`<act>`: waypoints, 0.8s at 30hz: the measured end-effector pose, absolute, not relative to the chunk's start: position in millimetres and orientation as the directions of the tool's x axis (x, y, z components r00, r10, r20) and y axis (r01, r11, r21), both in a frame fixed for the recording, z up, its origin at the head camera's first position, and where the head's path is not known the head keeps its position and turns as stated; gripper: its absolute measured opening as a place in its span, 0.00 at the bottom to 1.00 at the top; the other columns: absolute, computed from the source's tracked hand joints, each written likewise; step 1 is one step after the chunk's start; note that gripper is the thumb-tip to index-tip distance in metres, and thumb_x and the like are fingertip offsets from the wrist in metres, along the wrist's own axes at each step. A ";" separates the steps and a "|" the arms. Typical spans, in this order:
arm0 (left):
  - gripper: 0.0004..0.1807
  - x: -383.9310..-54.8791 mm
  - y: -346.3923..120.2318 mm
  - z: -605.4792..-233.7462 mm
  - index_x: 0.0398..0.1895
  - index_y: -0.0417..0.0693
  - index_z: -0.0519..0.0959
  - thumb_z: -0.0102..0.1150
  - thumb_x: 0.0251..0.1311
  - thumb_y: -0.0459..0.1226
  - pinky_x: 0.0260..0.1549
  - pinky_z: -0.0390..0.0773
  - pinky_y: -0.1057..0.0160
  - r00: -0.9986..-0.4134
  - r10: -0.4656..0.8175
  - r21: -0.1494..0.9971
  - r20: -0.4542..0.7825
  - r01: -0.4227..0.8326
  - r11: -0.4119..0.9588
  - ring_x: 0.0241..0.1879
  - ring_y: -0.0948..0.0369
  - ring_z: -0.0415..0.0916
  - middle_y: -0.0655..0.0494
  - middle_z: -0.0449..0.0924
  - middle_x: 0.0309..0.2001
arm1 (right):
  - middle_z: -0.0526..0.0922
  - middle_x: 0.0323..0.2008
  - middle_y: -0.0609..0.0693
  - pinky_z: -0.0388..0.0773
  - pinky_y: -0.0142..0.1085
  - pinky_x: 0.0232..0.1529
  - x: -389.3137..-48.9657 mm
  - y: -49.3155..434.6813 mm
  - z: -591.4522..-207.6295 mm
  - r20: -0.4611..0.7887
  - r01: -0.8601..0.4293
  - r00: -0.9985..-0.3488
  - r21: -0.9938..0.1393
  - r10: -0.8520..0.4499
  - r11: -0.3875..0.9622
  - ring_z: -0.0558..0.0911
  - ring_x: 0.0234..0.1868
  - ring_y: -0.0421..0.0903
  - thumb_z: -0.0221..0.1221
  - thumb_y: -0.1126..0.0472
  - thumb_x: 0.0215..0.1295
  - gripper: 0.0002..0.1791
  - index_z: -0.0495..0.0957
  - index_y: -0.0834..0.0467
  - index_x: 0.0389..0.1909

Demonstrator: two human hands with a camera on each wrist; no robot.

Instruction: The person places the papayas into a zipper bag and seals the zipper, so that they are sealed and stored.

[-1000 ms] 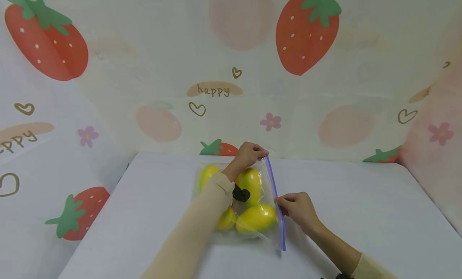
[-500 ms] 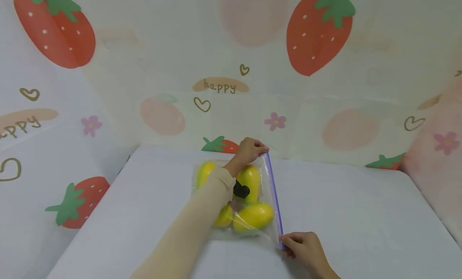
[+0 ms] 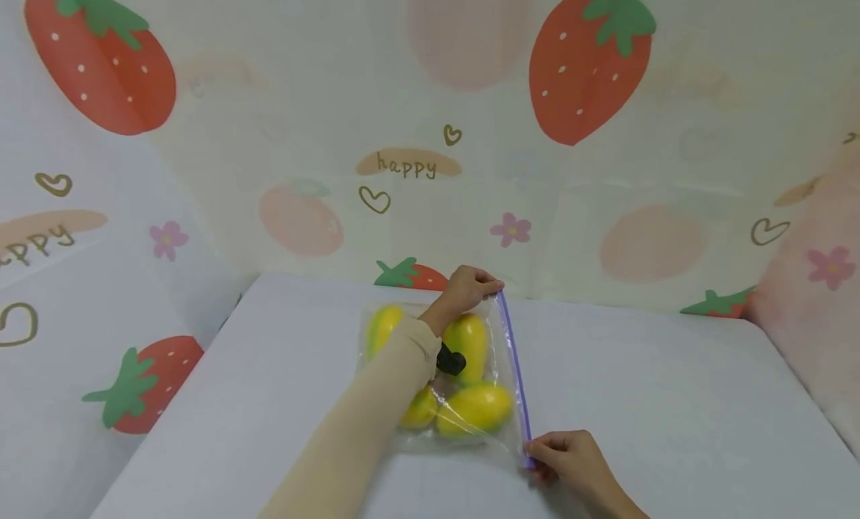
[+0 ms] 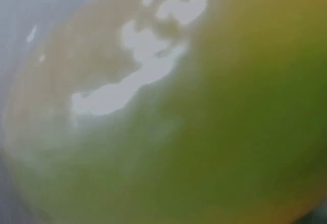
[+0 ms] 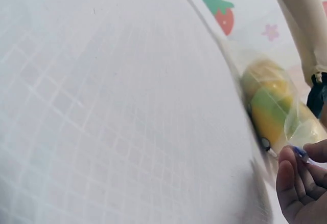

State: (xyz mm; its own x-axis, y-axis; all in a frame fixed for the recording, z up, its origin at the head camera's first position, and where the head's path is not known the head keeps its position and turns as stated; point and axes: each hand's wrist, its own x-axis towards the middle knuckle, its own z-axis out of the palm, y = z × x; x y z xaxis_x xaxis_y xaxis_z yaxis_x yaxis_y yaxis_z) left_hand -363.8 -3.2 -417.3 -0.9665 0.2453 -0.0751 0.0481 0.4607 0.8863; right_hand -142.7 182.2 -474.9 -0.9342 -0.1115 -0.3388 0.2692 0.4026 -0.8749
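Observation:
A clear zip bag (image 3: 497,355) with a purple zip strip (image 3: 516,370) lies on the table, holding several yellow-green mangoes (image 3: 474,410). At the far end of the strip, my left hand (image 3: 465,289) pinches the bag's corner. My right hand (image 3: 574,459) pinches the near end of the strip between thumb and fingers. The right wrist view has that same hand (image 5: 304,183) gripping a bit of purple strip, with a mango (image 5: 271,101) behind it inside the film. A glossy mango (image 4: 194,121) fills the left wrist view. My left forearm covers part of the bag.
The white table (image 3: 645,384) stretches to both sides of the bag. Behind it hangs a backdrop (image 3: 571,168) printed with strawberries, hearts and flowers. A black wrist device (image 3: 451,360) sits over the bag at my left cuff.
My right hand has slid along the purple strip from about its middle to its near end. The left hand keeps its pinch on the far corner. The view has shifted slightly.

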 end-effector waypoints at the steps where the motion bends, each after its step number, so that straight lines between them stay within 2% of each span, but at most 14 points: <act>1: 0.13 -363.5 -3.0 -418.0 0.41 0.40 0.85 0.60 0.65 0.41 0.34 0.72 0.70 -0.964 0.252 0.887 -0.079 0.047 0.460 0.31 0.63 0.71 0.51 0.83 0.35 | 0.84 0.20 0.48 0.77 0.32 0.25 -142.0 183.2 -474.3 -0.340 0.267 -0.932 -0.878 -0.126 0.397 0.78 0.21 0.39 0.61 0.60 0.64 0.15 0.83 0.72 0.35; 6: 0.12 -363.2 -2.5 -420.6 0.43 0.39 0.84 0.60 0.65 0.39 0.36 0.73 0.69 -0.953 0.287 0.887 -0.097 0.048 0.459 0.32 0.63 0.72 0.48 0.84 0.39 | 0.85 0.21 0.48 0.77 0.32 0.26 -140.8 184.8 -470.8 -0.370 0.290 -0.917 -0.875 -0.148 0.387 0.78 0.20 0.39 0.62 0.60 0.63 0.15 0.83 0.71 0.37; 13: 0.13 -364.8 -3.2 -422.5 0.43 0.39 0.84 0.61 0.64 0.40 0.39 0.73 0.68 -0.955 0.280 0.896 -0.093 0.042 0.441 0.33 0.62 0.72 0.50 0.83 0.36 | 0.84 0.21 0.48 0.78 0.33 0.27 -142.4 184.8 -469.2 -0.400 0.328 -0.905 -0.870 -0.141 0.368 0.78 0.21 0.40 0.62 0.61 0.62 0.14 0.83 0.70 0.37; 18: 0.13 -362.8 -2.7 -424.5 0.44 0.38 0.84 0.60 0.65 0.39 0.41 0.75 0.66 -0.953 0.283 0.902 -0.108 0.026 0.432 0.33 0.62 0.73 0.49 0.83 0.38 | 0.84 0.22 0.48 0.79 0.33 0.27 -142.5 187.7 -471.0 -0.398 0.319 -0.898 -0.883 -0.187 0.345 0.78 0.21 0.39 0.62 0.62 0.62 0.14 0.83 0.72 0.38; 24: 0.12 -360.1 -0.1 -424.9 0.43 0.38 0.84 0.60 0.64 0.39 0.41 0.74 0.66 -0.953 0.282 0.903 -0.107 0.025 0.428 0.33 0.62 0.72 0.51 0.82 0.35 | 0.85 0.23 0.49 0.79 0.32 0.27 -142.4 191.7 -472.7 -0.391 0.311 -0.887 -0.899 -0.244 0.308 0.79 0.21 0.39 0.61 0.63 0.63 0.14 0.81 0.73 0.39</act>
